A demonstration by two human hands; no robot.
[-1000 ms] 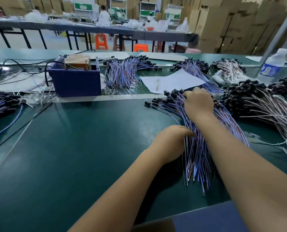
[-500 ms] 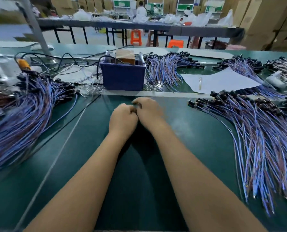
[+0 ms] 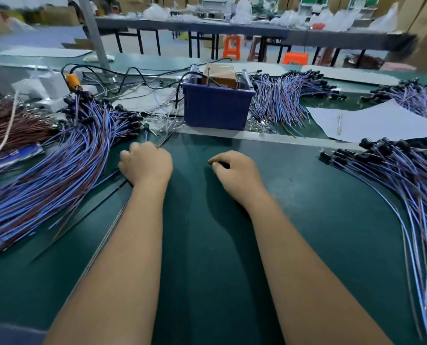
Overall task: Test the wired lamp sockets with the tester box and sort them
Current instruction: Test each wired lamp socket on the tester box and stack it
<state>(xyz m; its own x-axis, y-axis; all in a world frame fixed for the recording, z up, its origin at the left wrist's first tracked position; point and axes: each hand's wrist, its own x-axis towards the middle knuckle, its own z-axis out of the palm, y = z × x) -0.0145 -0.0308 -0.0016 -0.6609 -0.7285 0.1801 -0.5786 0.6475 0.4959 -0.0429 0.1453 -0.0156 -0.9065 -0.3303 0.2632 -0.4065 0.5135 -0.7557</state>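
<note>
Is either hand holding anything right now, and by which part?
The left hand has a grip on thin wire leads at its fingertips; their sockets aren't visible. The right hand is curled, and no held item is visible.

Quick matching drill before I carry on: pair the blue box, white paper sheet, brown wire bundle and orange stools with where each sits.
Things:
1. blue box
2. white paper sheet
3. brown wire bundle
4. orange stools

Places:
A. far left of the table
B. on the floor beyond the table
C. centre back, ahead of both hands
D. right of the box, a pen on it

Pairs: 1-C, 2-D, 3-A, 4-B
</note>
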